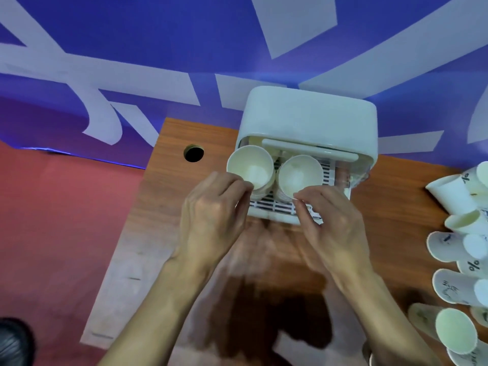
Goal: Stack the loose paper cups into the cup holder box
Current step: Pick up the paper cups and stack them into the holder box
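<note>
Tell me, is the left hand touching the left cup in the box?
Touching. The head view shows the left hand pinching the near rim of the left cup.

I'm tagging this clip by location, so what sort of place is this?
Probably an office or event refreshment spot: a wooden desk with a cable hole, a white cup holder box, many loose paper cups, and a blue printed banner behind.
</note>
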Action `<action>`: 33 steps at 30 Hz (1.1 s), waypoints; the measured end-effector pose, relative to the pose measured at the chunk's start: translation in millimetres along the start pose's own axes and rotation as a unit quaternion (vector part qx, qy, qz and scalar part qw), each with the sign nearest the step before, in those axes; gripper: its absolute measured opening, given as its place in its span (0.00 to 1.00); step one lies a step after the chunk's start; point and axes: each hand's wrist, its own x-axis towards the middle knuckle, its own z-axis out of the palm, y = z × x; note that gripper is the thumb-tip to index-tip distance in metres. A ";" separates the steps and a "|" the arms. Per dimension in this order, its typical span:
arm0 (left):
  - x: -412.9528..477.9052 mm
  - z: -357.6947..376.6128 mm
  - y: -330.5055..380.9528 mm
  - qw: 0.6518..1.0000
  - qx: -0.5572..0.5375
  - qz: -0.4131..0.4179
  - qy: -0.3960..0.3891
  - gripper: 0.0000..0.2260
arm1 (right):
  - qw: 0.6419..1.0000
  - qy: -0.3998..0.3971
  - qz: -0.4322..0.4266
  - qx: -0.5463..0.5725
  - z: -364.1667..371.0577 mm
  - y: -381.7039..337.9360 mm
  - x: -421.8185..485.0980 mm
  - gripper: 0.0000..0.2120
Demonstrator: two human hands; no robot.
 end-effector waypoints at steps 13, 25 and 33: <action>6.6 16.6 0.9 1.000 -0.021 0.011 -0.008 0.04 | 0.998 -0.034 0.045 -0.026 14.1 8.7 8.0 0.08; 10.4 57.9 -26.6 0.988 0.025 0.004 -0.155 0.03 | 0.981 -0.132 0.134 -0.036 32.6 22.4 15.4 0.09; 2.6 68.6 -23.4 0.985 0.066 -0.005 -0.160 0.04 | 0.976 -0.108 0.058 -0.180 50.3 26.9 11.4 0.06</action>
